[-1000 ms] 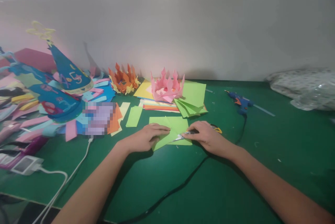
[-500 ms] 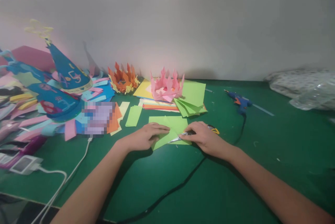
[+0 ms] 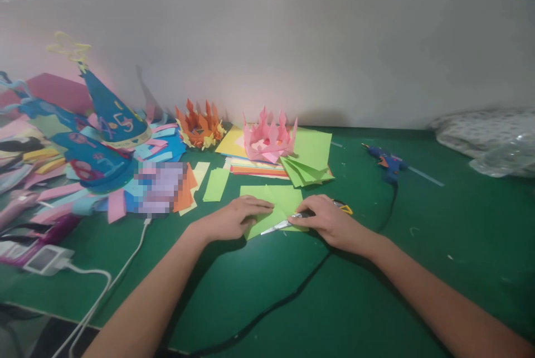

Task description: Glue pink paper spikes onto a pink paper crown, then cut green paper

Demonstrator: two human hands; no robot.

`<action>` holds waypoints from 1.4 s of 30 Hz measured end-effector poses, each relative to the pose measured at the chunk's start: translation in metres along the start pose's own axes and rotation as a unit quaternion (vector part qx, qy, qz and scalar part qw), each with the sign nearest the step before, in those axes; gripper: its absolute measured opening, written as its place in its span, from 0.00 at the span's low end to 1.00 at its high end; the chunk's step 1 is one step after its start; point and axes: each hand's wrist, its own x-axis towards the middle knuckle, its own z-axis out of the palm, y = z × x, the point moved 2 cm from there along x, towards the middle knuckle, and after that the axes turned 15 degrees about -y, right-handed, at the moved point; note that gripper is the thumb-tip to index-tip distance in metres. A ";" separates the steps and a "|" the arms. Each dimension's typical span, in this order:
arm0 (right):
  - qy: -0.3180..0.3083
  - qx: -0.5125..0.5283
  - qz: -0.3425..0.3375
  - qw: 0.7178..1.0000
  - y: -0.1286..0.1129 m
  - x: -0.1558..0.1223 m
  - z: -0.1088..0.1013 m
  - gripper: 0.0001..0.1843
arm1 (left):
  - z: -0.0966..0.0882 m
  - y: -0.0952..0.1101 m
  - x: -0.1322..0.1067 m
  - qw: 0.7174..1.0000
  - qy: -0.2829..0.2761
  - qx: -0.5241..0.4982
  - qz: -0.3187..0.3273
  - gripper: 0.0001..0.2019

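A light green paper sheet (image 3: 281,200) lies flat on the green table (image 3: 376,269). My left hand (image 3: 234,217) rests on its left part, fingers stretched flat, pressing it down. My right hand (image 3: 330,219) is closed on yellow-handled scissors (image 3: 288,223); the blades point left along the sheet's lower edge, and only a bit of the handle (image 3: 345,207) shows past my fingers.
A pink paper crown (image 3: 270,140), an orange one (image 3: 199,126), green folded squares (image 3: 309,160) and coloured sheets lie behind. Blue cone hats (image 3: 111,115) and paper strips fill the left. A blue glue gun (image 3: 387,163) with black cord lies right; white cable and adapter (image 3: 48,260) front left.
The scissors' blades have slid a little further left along the green sheet's lower edge. My left hand stays pressed on the paper.
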 end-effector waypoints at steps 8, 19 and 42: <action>0.002 0.009 0.006 1.000 0.004 -0.003 -0.002 0.23 | -0.002 0.002 -0.001 1.000 0.003 -0.014 0.001 0.24; 0.045 0.074 0.028 0.996 -0.004 0.005 0.000 0.16 | -0.010 0.010 -0.006 0.998 -0.044 -0.045 -0.023 0.20; 0.029 0.041 -0.036 0.998 -0.011 0.011 -0.001 0.18 | -0.006 0.004 -0.006 0.998 -0.038 -0.054 -0.022 0.28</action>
